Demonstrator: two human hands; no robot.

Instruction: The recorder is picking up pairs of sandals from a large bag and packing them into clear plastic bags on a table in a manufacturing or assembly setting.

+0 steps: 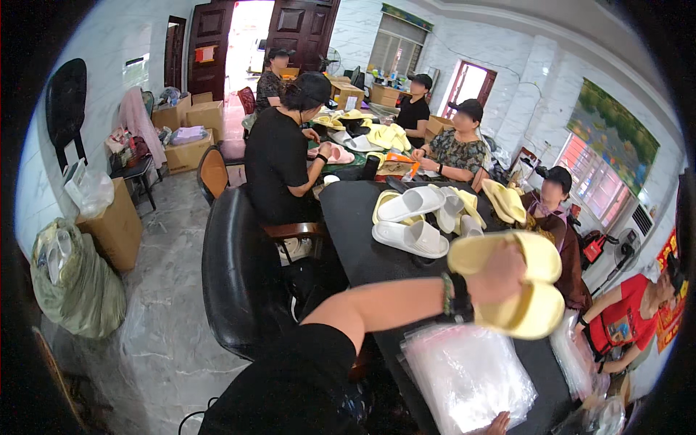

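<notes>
Reference landmark: the dark worktop (362, 246), which ran from the far room down toward the lower right.

Far left of the worktop, a stuffed greenish sack (76, 279) stood on the floor beside a cardboard box (116, 225). Nearer the worktop's left edge stood a black chair (239, 279), unoccupied. Behind it, a person in a black shirt (279, 163) sat at the worktop's left side.

On the worktop, near its middle, a pair of white slippers (411, 221) lay flat, with further pale yellow slippers (464, 203) just behind them.

The left arm reached across the worktop from the lower edge. The left hand (496, 274) was raised above the worktop's near end, its fingers clenched around a pair of yellow slippers (522, 290) stacked one over the other. A dark beaded band sat on the wrist.

Below that hand, a stack of clear plastic bags (467, 373) lay on the near end of the worktop. At the lower edge, beside the bags, fingertips probably belonging to the right hand (499, 423) were barely visible; their state could not be told.

At the worktop's right side sat a person in a brown top (562, 239) and, nearer, a person in a red shirt (623, 319).
</notes>
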